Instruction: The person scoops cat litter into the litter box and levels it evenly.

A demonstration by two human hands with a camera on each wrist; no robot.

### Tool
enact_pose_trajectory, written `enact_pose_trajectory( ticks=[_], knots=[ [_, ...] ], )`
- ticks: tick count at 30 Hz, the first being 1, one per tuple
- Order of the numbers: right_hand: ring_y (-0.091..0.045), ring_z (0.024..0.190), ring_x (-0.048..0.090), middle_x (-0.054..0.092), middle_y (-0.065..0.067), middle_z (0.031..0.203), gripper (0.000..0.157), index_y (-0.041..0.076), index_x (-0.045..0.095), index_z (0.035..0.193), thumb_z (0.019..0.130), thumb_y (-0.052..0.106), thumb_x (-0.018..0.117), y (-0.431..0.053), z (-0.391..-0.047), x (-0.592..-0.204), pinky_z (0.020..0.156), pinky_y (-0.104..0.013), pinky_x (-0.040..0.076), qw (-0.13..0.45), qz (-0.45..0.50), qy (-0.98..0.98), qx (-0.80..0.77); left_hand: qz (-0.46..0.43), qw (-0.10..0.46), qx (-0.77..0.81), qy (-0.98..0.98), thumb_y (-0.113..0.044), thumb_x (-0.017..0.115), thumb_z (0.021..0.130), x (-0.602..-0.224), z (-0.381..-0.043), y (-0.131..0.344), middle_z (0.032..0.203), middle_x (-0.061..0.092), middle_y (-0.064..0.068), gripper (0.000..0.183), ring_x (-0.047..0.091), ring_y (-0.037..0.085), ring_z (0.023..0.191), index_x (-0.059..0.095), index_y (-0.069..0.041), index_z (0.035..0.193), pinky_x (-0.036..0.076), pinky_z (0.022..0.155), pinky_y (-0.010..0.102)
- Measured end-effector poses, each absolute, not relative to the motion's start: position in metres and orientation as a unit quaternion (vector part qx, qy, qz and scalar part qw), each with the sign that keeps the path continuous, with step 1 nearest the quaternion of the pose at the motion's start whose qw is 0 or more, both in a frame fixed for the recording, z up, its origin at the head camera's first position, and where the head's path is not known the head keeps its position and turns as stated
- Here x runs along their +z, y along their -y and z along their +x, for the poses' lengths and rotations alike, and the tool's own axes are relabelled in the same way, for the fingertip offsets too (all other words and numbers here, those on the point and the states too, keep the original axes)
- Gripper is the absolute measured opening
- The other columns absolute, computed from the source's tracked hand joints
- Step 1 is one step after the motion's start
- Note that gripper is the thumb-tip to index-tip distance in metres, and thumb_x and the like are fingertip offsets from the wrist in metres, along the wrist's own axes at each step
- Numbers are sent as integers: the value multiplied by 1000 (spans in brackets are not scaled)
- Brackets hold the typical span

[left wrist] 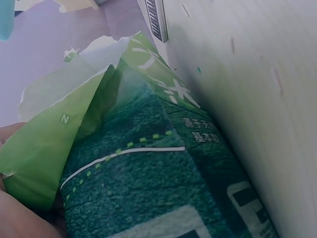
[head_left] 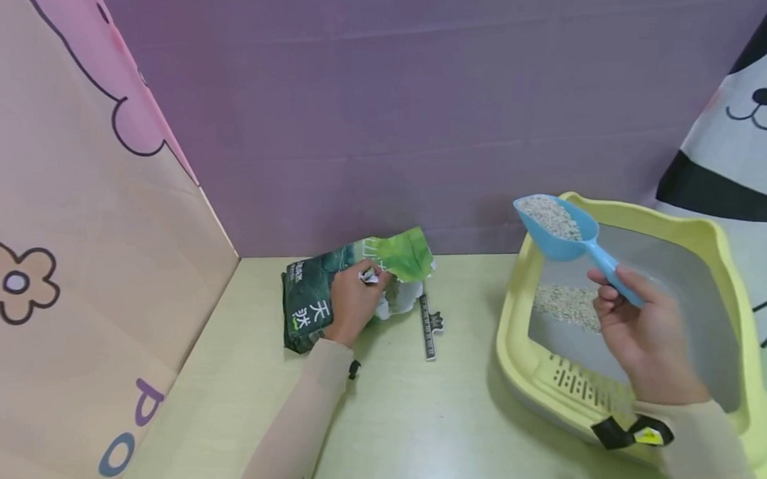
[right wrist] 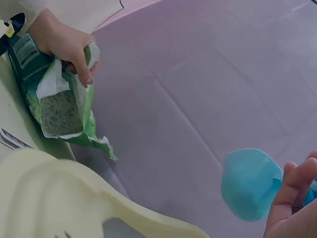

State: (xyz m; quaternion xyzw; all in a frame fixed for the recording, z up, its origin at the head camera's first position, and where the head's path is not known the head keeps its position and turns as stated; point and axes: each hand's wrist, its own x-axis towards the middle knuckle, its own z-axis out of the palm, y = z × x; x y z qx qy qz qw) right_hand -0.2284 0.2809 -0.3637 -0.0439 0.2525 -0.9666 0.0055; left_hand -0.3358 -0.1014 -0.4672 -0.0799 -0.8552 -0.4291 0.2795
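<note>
A green bag of cat litter [head_left: 310, 300] lies on its side on the table, its torn mouth facing right. My left hand [head_left: 356, 299] pinches the bag's edge near that mouth; the grey-green litter [right wrist: 62, 114] inside shows in the right wrist view. Raised over the back left rim of the litter box, a blue scoop [head_left: 560, 229] carries a heap of pale litter. My right hand [head_left: 652, 333] grips its handle, and in the right wrist view the scoop's rounded underside [right wrist: 250, 186] faces the camera.
The yellow-rimmed litter box [head_left: 511, 327] stands at the right, with a patch of litter [head_left: 567, 307] on its grey floor. A black-and-white clip [head_left: 428, 327] lies between bag and box. Purple cloth [head_left: 389, 111] hangs behind, and a printed panel [head_left: 89, 205] stands at left.
</note>
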Motion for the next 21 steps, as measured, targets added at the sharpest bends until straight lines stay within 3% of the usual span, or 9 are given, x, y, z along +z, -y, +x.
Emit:
enact_pose_trajectory(
  ticks=[21],
  knots=[
    [-26,66,60,75,-27,90,18,-1,63,112,107,4,46,-330,-228,-358,61,-33,48,-40,30,-254,-966,-73,275,-426,858,-26,79,90,-467,-335,101,70,72,2,15,60,15,57,73,-15,83,47,55,33]
  ],
)
